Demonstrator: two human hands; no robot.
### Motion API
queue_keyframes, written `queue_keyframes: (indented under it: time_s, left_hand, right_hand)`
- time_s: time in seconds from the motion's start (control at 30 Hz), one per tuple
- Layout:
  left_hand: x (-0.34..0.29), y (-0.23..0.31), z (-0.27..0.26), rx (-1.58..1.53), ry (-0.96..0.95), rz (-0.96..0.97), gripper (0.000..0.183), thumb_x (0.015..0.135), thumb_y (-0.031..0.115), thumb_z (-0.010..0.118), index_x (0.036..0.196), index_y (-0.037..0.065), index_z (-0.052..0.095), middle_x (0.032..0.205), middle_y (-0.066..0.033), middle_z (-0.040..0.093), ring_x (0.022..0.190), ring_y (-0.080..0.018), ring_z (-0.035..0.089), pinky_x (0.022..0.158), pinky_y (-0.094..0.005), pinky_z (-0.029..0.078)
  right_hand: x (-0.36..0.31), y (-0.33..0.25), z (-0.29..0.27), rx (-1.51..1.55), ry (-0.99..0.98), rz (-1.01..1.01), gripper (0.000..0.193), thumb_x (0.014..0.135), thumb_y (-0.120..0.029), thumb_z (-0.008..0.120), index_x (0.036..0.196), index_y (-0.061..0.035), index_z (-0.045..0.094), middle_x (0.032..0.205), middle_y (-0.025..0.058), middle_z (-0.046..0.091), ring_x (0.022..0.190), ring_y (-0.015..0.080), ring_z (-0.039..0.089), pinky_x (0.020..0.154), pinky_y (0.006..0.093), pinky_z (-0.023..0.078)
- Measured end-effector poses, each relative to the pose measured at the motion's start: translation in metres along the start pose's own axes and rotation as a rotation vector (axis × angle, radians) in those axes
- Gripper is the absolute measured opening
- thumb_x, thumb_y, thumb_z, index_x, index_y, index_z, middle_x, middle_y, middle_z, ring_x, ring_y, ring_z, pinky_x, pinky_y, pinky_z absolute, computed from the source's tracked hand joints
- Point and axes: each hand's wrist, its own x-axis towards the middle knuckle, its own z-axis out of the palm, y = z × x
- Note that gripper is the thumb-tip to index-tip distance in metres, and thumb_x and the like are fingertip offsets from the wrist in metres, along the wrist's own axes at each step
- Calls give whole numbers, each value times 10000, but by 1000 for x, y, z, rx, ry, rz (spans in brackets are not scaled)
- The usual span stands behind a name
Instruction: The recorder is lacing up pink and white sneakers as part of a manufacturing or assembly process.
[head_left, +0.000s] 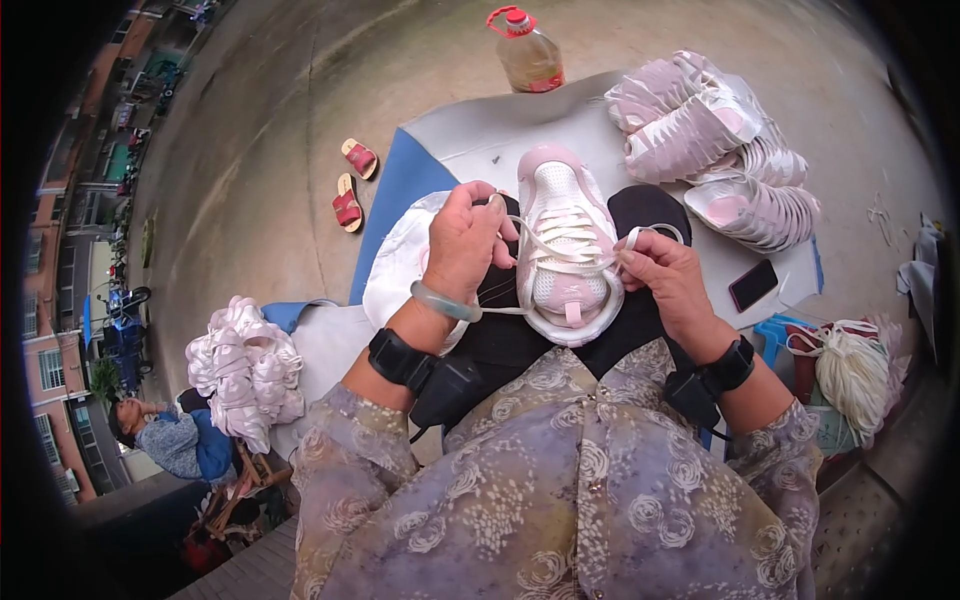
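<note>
A pink and white sneaker upper (545,195) rests across my lap, its toe pointing away and its opening toward me. White shoelace (565,245) criss-crosses its front through the eyelets. On the left of the upper, my left hand (465,245) is closed, pinching a stretch of lace that loops toward the shoe. My right hand (665,280) pinches the lace at the upper's right edge near the top eyelets, and a loop arches above its fingers. Beneath my left hand lies a white shoe piece (400,265), partly hidden by the hand and wrist.
Several bundled pink and white uppers (700,125) are piled at the far right; another heap (245,365) sits left. A phone (753,286) and a hank of white laces (853,380) lie right. Beyond are red sandals (348,205) and a bottle (528,60). A person (180,440) sits lower left.
</note>
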Motion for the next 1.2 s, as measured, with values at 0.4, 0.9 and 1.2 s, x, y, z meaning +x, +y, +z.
queue_keyframes:
  time_s: [0.4, 0.9, 1.2]
  left_hand:
    - [-38, -31, -15, 0, -115, -209, 132, 927, 182, 499, 886, 59, 525, 705, -47, 586, 499, -70, 536, 481, -199, 480]
    - [-41, -33, -7, -230, 61, -191, 146, 892, 193, 575, 825, 64, 565, 614, 32, 495, 468, -30, 433, 398, -162, 351]
    - [-35, -48, -2, -80, 4, -136, 80, 865, 93, 581, 839, 23, 553, 710, -41, 609, 526, -59, 561, 441, -171, 470]
  right_hand:
    - [-3, 12, -1, 14, 58, -82, 86, 874, -120, 581, 894, -42, 613, 745, -18, 589, 663, 33, 548, 601, 174, 448]
    - [5, 5, 10, -770, 18, -707, 95, 747, -15, 611, 818, -20, 547, 694, 101, 497, 630, 251, 528, 578, 315, 422]
    - [2, 7, 5, -497, 80, -225, 181, 787, -101, 670, 707, -13, 533, 610, -18, 504, 549, 43, 436, 488, 221, 368]
